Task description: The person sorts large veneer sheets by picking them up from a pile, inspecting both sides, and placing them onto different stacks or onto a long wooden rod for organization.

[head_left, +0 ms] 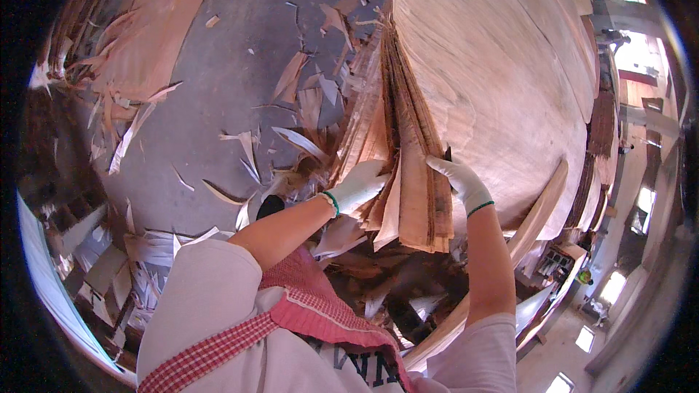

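Note:
A long bundle of thin wood veneer strips (416,175) stretches away from me, brown-edged and fanned out at its near end. My left hand (362,186), in a white glove with a green cuff edge, grips the bundle's left side; its fingertips are hidden among the strips. On the other side, my gloved right hand (461,180) is closed at the bundle's right edge. A small dark tip shows by its fingers, too small to name. Right of the bundle lies a big stack of pale veneer sheets (502,94).
Torn veneer scraps (309,94) litter the grey floor (218,51). Another stack of veneer sheets (149,36) lies at the far left. A narrow wood strip (539,215) leans beside the pale sheets. More scraps lie below my hands.

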